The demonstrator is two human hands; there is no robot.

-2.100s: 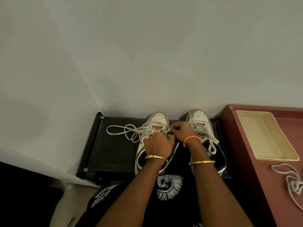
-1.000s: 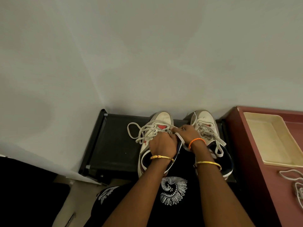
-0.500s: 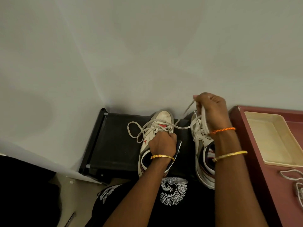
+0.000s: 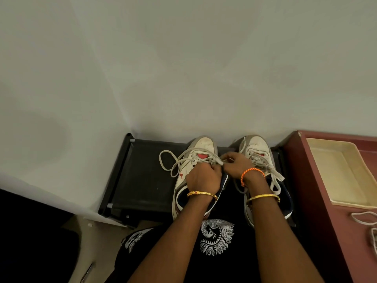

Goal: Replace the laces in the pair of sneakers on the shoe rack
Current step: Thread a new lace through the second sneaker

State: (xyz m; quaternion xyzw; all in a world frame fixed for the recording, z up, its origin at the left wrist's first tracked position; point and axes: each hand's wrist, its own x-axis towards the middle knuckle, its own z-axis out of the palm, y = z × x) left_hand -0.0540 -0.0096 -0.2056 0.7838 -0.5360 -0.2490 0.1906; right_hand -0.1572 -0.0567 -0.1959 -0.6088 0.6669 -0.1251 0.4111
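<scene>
Fingers [image 4: 214, 169] pinching flat woven lace [image 4: 216, 159], scuffed white sneaker [image 4: 201, 147]

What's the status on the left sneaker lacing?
Left hand and right hand both pinching lace over left sneaker. Loose lace loop lies on the rack to the left. Right sneaker laced, untouched. Nothing blocking.

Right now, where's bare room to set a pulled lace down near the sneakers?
Two free patches: the black shoe rack top left of the left sneaker, below the loose lace loop, and the cream tray on the red cabinet. Crowded: between the sneakers, where the left hand and right hand pinch the lace, and the cabinet's near edge, where a lace pile lies.
</scene>
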